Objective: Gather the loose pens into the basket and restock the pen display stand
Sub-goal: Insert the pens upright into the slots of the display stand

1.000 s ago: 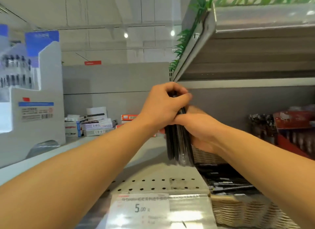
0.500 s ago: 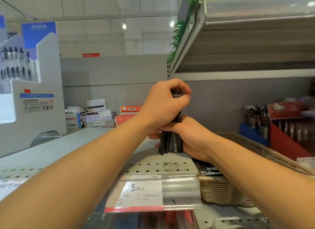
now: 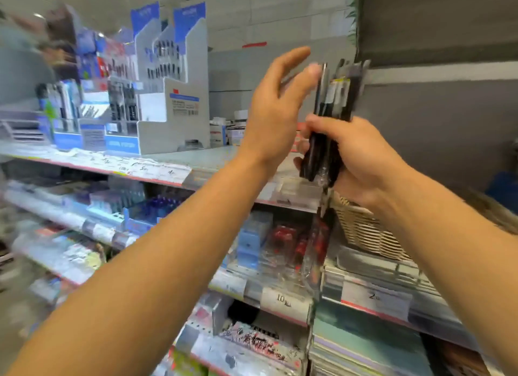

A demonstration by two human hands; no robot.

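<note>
pens [image 3: 333, 117], a thick upright bundle of slim dark barrels with pale labels near the tops, are what i see at centre right, blurred by motion.

going left to right along the top shelf [image 3: 196, 162], a pale perforated metal deck: at its left end stand stepped card displays in blue and white, their tiers packed with dark pens. next, nearer the shelf's middle, is the pen display stand [image 3: 179, 103], a white stepped card unit with blue header tabs, a printed label on its front and rows of pens in the upper tiers. behind it, toward the back edge, small flat boxes [image 3: 224, 129] lie stacked.

my left hand [image 3: 277, 117] is raised with fingers straight and spread; its fingertips [image 3: 314, 70] come up against the left side of the bundle near the top, though blur keeps me from telling whether they touch it. my right hand [image 3: 361, 157] has its fingers curled tight round the lower half of the bundle, holding it upright above the shelf's front edge.

just under that hand, at the right end of the shelf, sits the basket [image 3: 364, 230], pale woven wicker with a ribbed wall; i can't see inside it. lower shelves hold blurred stationery packs behind clear price strips.
</note>
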